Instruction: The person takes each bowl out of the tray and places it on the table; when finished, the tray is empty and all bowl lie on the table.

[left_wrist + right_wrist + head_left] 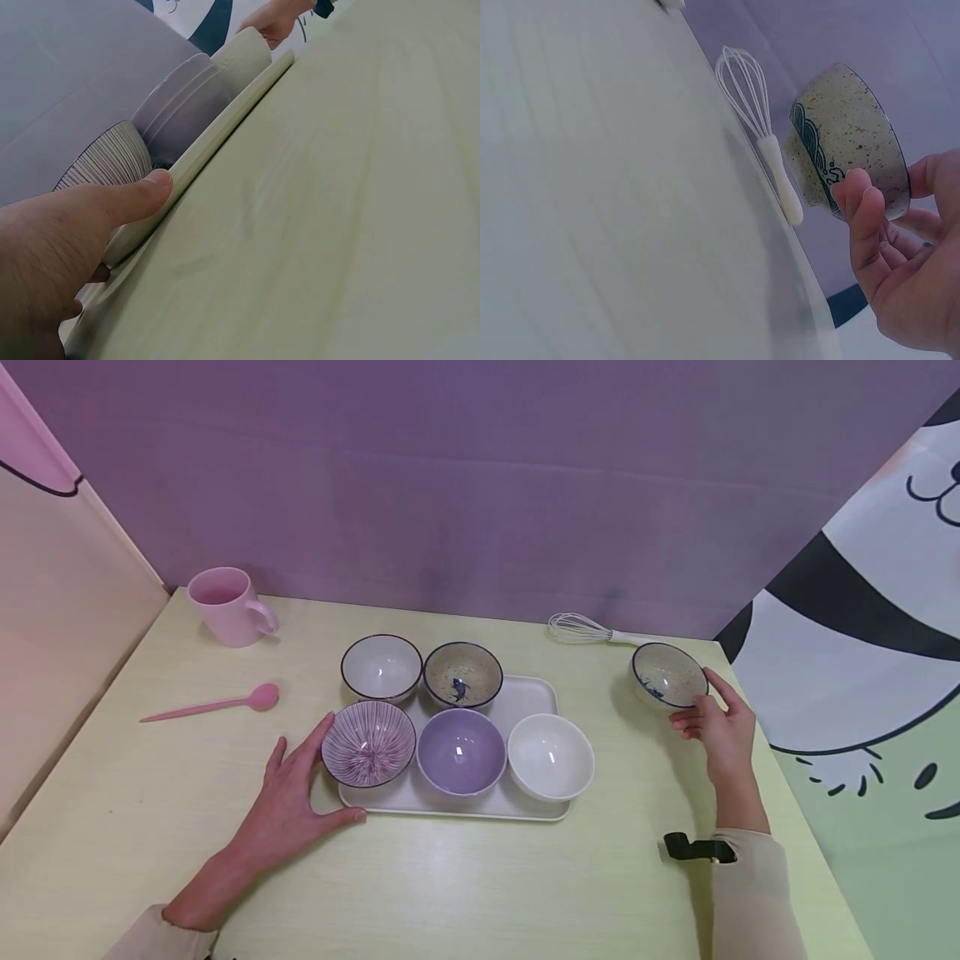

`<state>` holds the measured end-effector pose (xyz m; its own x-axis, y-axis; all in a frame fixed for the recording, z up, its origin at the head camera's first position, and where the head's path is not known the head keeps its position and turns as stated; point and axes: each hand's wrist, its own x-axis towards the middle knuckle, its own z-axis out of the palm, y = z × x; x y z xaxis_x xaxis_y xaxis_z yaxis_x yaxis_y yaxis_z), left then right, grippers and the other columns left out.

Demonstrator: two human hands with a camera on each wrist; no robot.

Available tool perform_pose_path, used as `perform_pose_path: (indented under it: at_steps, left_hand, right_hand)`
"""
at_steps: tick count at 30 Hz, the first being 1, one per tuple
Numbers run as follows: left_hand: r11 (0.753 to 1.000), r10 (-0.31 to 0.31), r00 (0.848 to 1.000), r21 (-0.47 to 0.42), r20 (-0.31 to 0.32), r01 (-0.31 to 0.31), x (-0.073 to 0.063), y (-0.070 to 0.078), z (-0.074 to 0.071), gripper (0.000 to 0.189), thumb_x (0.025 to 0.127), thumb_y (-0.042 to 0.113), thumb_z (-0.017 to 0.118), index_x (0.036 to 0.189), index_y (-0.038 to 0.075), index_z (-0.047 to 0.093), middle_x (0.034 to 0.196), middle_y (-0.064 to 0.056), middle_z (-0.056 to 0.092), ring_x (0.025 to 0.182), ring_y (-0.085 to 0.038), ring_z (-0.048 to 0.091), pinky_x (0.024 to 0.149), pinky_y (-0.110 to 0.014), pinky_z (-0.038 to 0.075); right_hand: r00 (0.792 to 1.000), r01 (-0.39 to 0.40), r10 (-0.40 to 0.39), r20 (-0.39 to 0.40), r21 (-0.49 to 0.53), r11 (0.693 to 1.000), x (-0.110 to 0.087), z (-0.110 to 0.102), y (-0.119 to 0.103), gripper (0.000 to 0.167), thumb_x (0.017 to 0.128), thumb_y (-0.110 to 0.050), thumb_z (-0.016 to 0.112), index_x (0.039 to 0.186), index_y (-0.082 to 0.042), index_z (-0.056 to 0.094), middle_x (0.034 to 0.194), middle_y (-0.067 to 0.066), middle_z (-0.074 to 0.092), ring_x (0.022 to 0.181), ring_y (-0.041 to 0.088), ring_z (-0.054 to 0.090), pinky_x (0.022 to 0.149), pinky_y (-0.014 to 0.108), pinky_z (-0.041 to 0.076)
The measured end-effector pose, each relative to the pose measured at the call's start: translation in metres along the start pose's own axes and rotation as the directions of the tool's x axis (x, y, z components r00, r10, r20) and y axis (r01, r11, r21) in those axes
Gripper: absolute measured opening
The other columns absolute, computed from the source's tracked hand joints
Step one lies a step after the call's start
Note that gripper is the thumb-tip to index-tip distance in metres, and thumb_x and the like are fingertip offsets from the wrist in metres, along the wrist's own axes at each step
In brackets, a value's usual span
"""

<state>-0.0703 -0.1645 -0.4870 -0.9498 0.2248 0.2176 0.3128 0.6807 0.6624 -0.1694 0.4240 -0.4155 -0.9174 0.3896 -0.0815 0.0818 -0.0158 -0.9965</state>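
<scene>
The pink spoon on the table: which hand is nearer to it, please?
Left. The left hand is just right of the pink spoon, on its near side; the right hand is much farther right, beyond the tray.

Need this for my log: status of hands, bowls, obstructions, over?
Right hand holding speckled bowl, raised off table. Left hand touching tray. Nothing between held bowl and tray.

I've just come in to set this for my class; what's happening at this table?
A person's right hand holds a speckled bowl, tilted and raised above the table, right of the tray. Their left hand touches the tray's near left corner. Five other bowls sit on the tray; a mug, spoon and whisk are off it.
</scene>
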Motion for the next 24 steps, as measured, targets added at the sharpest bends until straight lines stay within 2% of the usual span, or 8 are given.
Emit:
perform_pose_path:
  at_steps: [9,24]
  left_hand:
    - [1.000,-0.011,1.000,-0.005,0.006,0.011,0.000,0.001,-0.001,0.137,0.076,0.039,0.103,0.179,0.017,0.016,0.173,-0.024,0.042,0.158,-0.049,0.042,0.140,-0.057,-0.001]
    - [1.000,-0.019,1.000,-0.003,0.015,0.019,0.001,0.001,-0.001,0.138,0.075,0.036,0.104,0.179,0.015,0.016,0.173,-0.025,0.043,0.157,-0.049,0.043,0.140,-0.058,-0.001]
  right_hand:
    - [0.996,-0.037,0.039,-0.083,0.016,0.999,0.004,-0.026,-0.002,0.064,0.111,-0.008,0.045,0.174,-0.013,0.037,0.067,0.001,0.077,0.053,0.011,0.074,0.048,0.019,0.059]
    - [0.973,-0.079,0.105,-0.208,0.127,0.989,0.007,-0.056,0.001,0.068,0.110,-0.004,0.045,0.176,-0.016,0.033,0.065,0.002,0.076,0.048,0.014,0.072,0.043,0.022,0.058]
